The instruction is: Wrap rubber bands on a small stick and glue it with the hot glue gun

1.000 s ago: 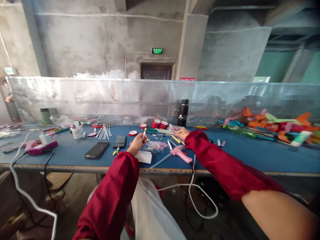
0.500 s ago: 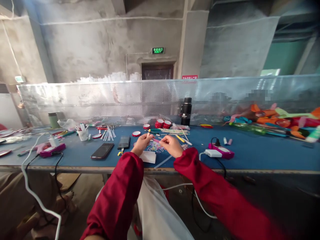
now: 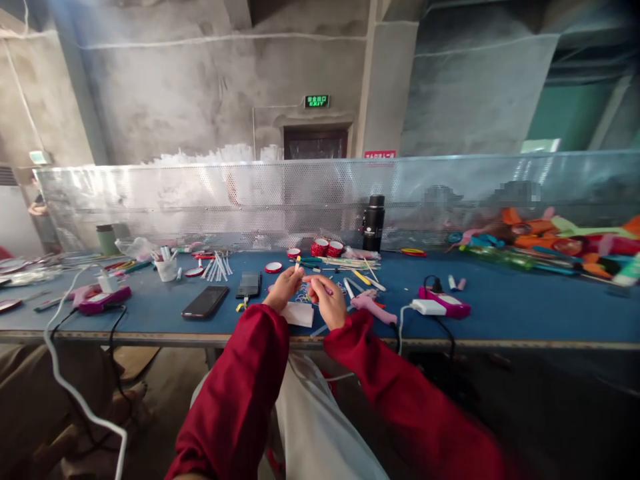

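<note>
A yellow-tipped stick (image 3: 299, 261) is poking up from my left hand (image 3: 285, 289), whose fingers I'm pinching around it above the table (image 3: 510, 300); just beside, my right hand (image 3: 327, 299) is pinching a mostly hidden pink rod (image 3: 329, 291). A glue gun (image 3: 373, 307) is lying nearby.

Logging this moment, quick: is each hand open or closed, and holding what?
Left hand: closed, holding a small pale piece with a yellowish end.
Right hand: closed, apparently on a slim pinkish item, too covered to identify.
</note>
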Demonstrator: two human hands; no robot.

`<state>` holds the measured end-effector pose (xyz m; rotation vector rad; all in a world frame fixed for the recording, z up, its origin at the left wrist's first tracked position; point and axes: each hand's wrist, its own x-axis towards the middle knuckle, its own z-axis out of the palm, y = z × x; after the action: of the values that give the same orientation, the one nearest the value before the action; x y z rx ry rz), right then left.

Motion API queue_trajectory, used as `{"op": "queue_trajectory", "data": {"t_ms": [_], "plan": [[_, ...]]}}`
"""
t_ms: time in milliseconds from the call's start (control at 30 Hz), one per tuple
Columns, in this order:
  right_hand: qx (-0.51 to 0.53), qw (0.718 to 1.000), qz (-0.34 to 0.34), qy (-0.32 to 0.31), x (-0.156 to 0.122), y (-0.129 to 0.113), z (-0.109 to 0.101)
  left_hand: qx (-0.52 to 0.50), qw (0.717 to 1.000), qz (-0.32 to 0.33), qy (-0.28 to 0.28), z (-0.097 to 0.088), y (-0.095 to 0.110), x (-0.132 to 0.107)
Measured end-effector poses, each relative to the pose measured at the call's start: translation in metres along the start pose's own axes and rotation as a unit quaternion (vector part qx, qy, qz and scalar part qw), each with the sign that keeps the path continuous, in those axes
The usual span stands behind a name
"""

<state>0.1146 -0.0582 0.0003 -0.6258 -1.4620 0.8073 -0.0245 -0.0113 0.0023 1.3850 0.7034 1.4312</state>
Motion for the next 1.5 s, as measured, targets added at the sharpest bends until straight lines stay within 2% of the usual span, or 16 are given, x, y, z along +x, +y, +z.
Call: {"op": "queue_trajectory", "data": {"t_ms": [100, 200, 267, 333, 433, 567, 700, 833, 967, 1067, 1200, 1267, 1333, 1400, 1500], "plan": [[-0.032, 0.999, -0.035, 0.017, -0.016, -0.006, -0.004, 0.001, 0.998, -0.020, 0.056, -0.002, 0.000, 0.003], [-0.095, 0.989, -0.114, 0.011, -0.029, -0.020, -0.011, -0.005, 0.993, -0.016, 0.121, -0.002, 0.001, 0.006], [-0.141, 0.978, -0.153, 0.010, -0.028, -0.025, -0.016, -0.009, 0.994, -0.012, 0.112, -0.001, 0.003, 0.007], [-0.183, 0.972, -0.146, 0.003, -0.018, -0.024, -0.018, -0.012, 0.996, -0.010, 0.089, 0.001, 0.004, 0.006], [-0.258, 0.957, -0.129, 0.012, 0.004, -0.009, -0.016, -0.013, 0.998, -0.011, 0.065, 0.003, 0.006, 0.002], [-0.296, 0.943, -0.150, 0.001, 0.025, 0.010, -0.003, -0.008, 1.000, -0.011, 0.027, 0.003, 0.005, 0.000], [-0.311, 0.937, -0.159, -0.006, 0.033, 0.016, 0.001, -0.001, 1.000, -0.014, 0.006, 0.002, 0.004, 0.000], [-0.331, 0.930, -0.163, 0.015, 0.044, 0.016, -0.021, 0.017, 0.999, -0.012, 0.032, 0.001, 0.004, 0.001], [-0.380, 0.915, -0.132, 0.022, 0.052, 0.019, -0.051, 0.030, 0.997, -0.023, 0.066, 0.001, 0.005, 0.001], [-0.383, 0.919, -0.089, -0.022, 0.045, 0.024, -0.066, 0.056, 0.995, -0.013, 0.079, 0.002, 0.007, -0.001], [-0.396, 0.913, -0.057, -0.086, 0.031, 0.029, -0.073, 0.090, 0.993, 0.012, 0.081, 0.003, 0.009, -0.004], [-0.400, 0.912, -0.063, -0.070, 0.030, 0.028, -0.071, 0.098, 0.992, 0.025, 0.080, 0.002, 0.010, -0.005], [-0.380, 0.921, -0.085, -0.025, 0.032, 0.022, -0.066, 0.109, 0.990, 0.037, 0.077, 0.002, 0.010, -0.005], [-0.332, 0.937, -0.105, 0.011, 0.037, 0.013, -0.058, 0.116, 0.990, 0.043, 0.070, 0.001, 0.010, -0.004], [-0.229, 0.967, -0.113, 0.018, 0.039, 0.002, -0.042, 0.110, 0.992, 0.036, 0.045, 0.000, 0.008, -0.003]]}}
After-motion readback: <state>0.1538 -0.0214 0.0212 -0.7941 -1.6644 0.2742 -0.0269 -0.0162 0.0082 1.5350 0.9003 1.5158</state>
